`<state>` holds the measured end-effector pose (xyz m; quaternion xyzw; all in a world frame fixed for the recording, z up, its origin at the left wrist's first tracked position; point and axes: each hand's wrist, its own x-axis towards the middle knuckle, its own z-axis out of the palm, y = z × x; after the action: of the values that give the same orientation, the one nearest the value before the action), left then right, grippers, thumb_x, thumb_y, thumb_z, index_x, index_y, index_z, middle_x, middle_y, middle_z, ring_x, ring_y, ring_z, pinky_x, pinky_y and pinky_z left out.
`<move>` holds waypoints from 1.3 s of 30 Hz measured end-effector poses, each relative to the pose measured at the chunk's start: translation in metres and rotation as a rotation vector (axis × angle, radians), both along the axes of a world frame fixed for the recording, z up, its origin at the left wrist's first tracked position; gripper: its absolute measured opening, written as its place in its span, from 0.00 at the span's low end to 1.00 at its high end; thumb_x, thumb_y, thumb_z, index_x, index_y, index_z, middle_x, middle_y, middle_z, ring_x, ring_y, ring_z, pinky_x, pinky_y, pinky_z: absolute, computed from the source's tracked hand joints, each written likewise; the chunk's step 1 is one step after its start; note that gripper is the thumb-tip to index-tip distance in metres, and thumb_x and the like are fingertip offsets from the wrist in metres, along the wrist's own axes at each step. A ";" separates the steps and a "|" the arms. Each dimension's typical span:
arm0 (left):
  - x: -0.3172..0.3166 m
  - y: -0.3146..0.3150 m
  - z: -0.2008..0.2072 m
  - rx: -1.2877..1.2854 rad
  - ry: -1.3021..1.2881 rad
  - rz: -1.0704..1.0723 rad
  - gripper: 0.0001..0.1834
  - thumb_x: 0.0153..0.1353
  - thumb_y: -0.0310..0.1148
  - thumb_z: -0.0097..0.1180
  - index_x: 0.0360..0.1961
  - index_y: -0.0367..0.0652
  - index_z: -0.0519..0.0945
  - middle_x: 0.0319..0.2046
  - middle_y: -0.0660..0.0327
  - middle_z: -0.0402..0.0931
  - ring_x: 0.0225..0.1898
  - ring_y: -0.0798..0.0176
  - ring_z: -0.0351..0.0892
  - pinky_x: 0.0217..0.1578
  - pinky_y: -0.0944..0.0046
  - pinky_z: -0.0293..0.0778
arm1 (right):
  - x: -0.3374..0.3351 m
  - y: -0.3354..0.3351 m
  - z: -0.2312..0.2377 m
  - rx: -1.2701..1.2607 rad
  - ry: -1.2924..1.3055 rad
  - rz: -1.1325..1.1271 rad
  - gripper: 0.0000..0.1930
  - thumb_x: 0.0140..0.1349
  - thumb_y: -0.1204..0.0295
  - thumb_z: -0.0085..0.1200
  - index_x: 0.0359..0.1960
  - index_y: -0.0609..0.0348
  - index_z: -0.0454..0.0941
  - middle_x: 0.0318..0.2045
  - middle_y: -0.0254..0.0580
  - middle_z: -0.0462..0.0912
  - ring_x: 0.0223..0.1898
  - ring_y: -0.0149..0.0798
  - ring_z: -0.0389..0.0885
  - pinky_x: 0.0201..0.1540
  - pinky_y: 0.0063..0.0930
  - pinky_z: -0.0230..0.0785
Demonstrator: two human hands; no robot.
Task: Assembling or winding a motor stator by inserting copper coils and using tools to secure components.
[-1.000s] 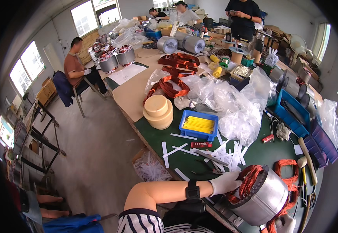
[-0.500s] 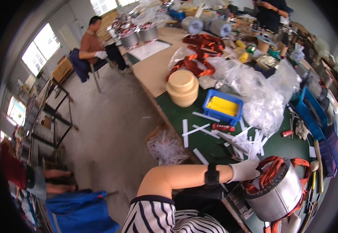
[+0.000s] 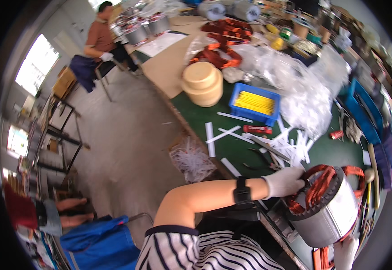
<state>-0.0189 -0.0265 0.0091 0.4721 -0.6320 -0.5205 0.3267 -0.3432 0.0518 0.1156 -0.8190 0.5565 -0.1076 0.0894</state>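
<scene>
White-gloved left hand (image 3: 285, 182) at open end of silver slotted cylinder (image 3: 328, 218), fingers bent beside copper windings (image 3: 319, 186); can't tell if pinching. Right gloved hand (image 3: 346, 253) at cylinder's lower right, fingers mostly hidden, grip unclear. Cylinder tilted, at near edge of green tabletop (image 3: 196, 113). Beyond left hand: loose white strips (image 3: 300, 146), blue tray (image 3: 250, 116) of yellow sticks (image 3: 254, 102), cream stepped drum (image 3: 202, 85).

Left arm (image 3: 175, 211)'s bent, forearm (image 3: 223, 194) angled right, left hand (image 3: 286, 182) kinda curled; right hand (image 3: 346, 252)'s down near right, partly hidden.
</scene>
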 end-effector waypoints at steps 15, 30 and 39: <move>0.174 -0.124 0.033 -0.490 -1.064 0.119 0.10 0.51 0.33 0.55 0.33 0.47 0.84 0.33 0.55 0.83 0.37 0.50 0.82 0.41 0.52 0.76 | -0.014 0.011 -0.017 0.163 -0.178 -0.179 0.10 0.53 0.74 0.56 0.31 0.71 0.76 0.24 0.57 0.78 0.25 0.57 0.77 0.30 0.39 0.68; 0.059 0.011 0.032 -0.700 -0.366 -0.175 0.15 0.44 0.28 0.62 0.38 0.46 0.85 0.29 0.64 0.78 0.27 0.60 0.77 0.27 0.61 0.73 | -0.028 0.031 0.008 0.446 0.051 -0.511 0.19 0.58 0.69 0.56 0.47 0.67 0.69 0.40 0.51 0.76 0.40 0.48 0.76 0.46 0.34 0.68; 0.049 0.004 0.025 -0.751 -0.410 -0.261 0.17 0.47 0.32 0.60 0.41 0.48 0.85 0.34 0.66 0.75 0.30 0.64 0.74 0.26 0.64 0.72 | -0.018 0.027 0.033 0.802 0.170 -0.645 0.30 0.64 0.67 0.56 0.65 0.63 0.58 0.59 0.45 0.71 0.57 0.39 0.72 0.61 0.30 0.63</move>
<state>0.0300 -0.0227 0.0341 0.3304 -0.8833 -0.1872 0.2749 -0.3617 0.0789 0.1490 -0.5130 0.7833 0.1589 0.3129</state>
